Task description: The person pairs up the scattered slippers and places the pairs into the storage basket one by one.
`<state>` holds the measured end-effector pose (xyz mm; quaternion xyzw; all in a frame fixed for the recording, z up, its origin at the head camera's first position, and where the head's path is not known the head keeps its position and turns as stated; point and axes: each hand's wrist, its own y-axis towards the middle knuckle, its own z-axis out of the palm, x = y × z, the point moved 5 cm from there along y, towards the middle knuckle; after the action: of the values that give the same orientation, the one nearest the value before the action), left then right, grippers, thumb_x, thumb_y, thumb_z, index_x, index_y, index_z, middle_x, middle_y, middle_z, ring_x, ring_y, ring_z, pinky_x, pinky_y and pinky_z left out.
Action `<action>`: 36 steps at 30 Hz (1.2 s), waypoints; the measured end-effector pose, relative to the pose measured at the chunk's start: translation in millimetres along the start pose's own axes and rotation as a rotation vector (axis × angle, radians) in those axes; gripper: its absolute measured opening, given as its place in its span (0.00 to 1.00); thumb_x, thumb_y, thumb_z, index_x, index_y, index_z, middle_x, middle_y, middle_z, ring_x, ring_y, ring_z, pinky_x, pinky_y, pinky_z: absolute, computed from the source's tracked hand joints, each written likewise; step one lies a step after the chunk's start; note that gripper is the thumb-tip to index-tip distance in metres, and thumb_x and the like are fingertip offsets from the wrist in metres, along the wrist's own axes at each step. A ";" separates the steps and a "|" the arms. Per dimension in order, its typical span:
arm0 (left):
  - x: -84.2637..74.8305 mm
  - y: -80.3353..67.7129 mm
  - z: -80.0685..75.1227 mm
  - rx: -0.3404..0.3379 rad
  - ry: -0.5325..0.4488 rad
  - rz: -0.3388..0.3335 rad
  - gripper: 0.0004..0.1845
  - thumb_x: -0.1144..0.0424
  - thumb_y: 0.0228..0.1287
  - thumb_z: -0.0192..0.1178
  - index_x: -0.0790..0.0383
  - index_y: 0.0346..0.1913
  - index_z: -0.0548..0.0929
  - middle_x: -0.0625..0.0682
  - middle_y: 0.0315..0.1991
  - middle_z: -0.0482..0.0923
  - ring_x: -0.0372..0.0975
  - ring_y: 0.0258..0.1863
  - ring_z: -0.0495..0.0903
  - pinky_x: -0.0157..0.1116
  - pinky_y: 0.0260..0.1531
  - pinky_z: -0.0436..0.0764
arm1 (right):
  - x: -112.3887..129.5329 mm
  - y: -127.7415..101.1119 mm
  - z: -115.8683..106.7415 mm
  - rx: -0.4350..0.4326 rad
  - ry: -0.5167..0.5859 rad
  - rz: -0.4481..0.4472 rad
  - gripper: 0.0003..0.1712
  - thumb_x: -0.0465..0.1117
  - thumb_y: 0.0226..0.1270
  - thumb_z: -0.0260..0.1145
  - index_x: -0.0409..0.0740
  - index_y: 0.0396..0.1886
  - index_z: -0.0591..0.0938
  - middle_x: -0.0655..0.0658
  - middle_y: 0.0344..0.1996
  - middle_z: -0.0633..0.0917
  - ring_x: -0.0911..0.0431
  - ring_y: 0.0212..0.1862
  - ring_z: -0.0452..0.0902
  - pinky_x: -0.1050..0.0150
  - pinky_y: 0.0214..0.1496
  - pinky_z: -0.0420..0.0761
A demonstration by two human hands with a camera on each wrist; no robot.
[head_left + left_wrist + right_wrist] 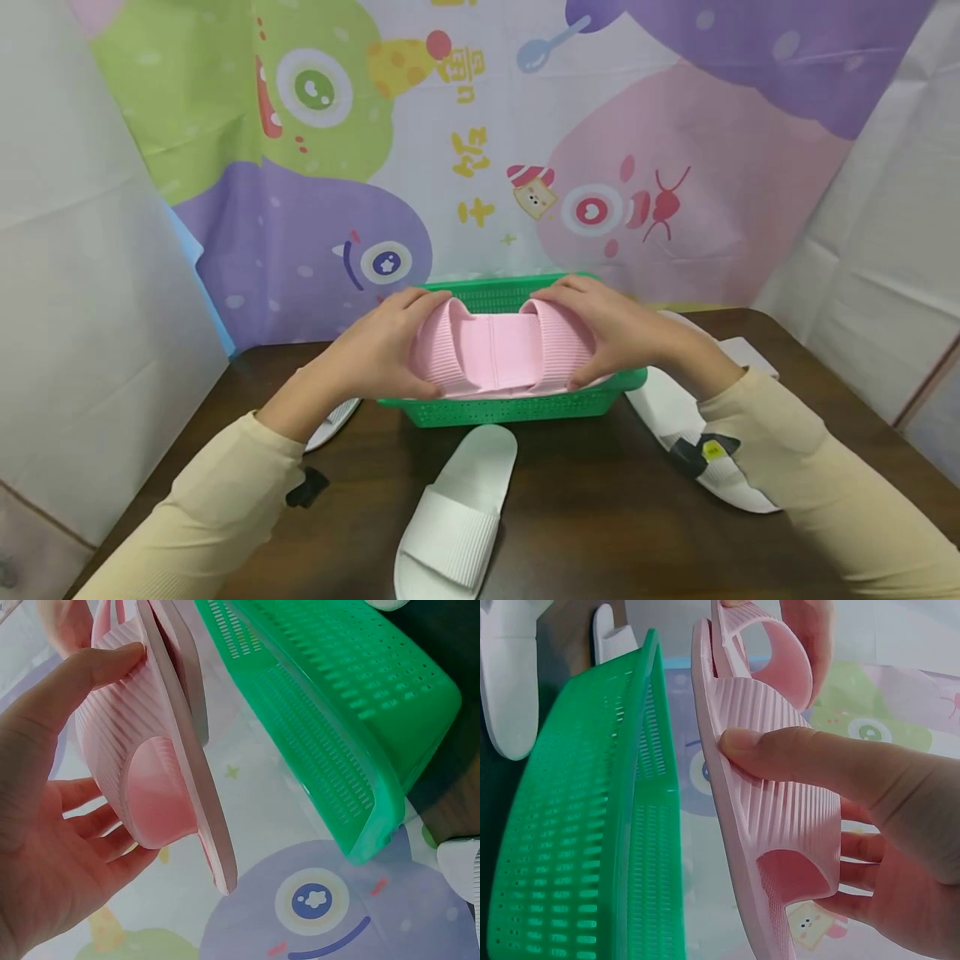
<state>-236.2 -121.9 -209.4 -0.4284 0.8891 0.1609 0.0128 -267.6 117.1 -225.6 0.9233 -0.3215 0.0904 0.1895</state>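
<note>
Above the green basket (517, 410), a pair of pink slippers is held side by side, their ribbed straps at opposite ends. My left hand (378, 350) grips the left pink slipper (437, 354) by its strap, thumb on the near edge. The right pink slipper (564, 346) is gripped the same way by my right hand (615, 329). In the left wrist view, the left slipper's sole (196, 772) stands on edge beside the basket. The right wrist view shows the thumb pressing the ribbed strap (772, 802). Part of the basket's inside is hidden behind the slippers.
One white slipper (453, 533) lies on the brown table (592, 517) in front of the basket. More white slippers (660, 404) lie at the right, partly under my right forearm. Another (330, 427) shows beside my left wrist. A cartoon-printed cloth (487, 242) hangs behind.
</note>
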 end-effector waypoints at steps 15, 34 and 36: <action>-7.0 -0.8 0.2 -0.028 -0.011 0.009 0.54 0.53 0.34 0.78 0.63 0.69 0.64 0.57 0.62 0.70 0.48 0.57 0.72 0.47 0.51 0.81 | 8.6 0.7 0.9 -0.008 0.001 0.024 0.56 0.49 0.33 0.84 0.46 0.67 0.69 0.45 0.61 0.73 0.49 0.61 0.64 0.50 0.52 0.80; -14.6 8.8 4.2 -0.060 0.013 0.031 0.54 0.53 0.33 0.79 0.65 0.68 0.65 0.59 0.60 0.72 0.50 0.59 0.72 0.47 0.57 0.78 | 16.6 11.8 6.9 -0.027 -0.016 -0.012 0.57 0.52 0.30 0.84 0.42 0.65 0.70 0.44 0.58 0.74 0.51 0.59 0.67 0.52 0.52 0.81; -13.5 9.5 6.5 -0.061 0.009 0.025 0.54 0.53 0.32 0.79 0.65 0.68 0.65 0.59 0.60 0.72 0.51 0.60 0.71 0.48 0.57 0.77 | 16.5 13.0 8.4 -0.021 -0.024 -0.008 0.57 0.52 0.30 0.84 0.41 0.65 0.70 0.44 0.58 0.75 0.51 0.58 0.68 0.51 0.52 0.81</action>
<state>-235.7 -104.2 -210.8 -0.4181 0.8891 0.1861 -0.0062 -262.5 95.0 -224.7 0.9237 -0.3208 0.0752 0.1956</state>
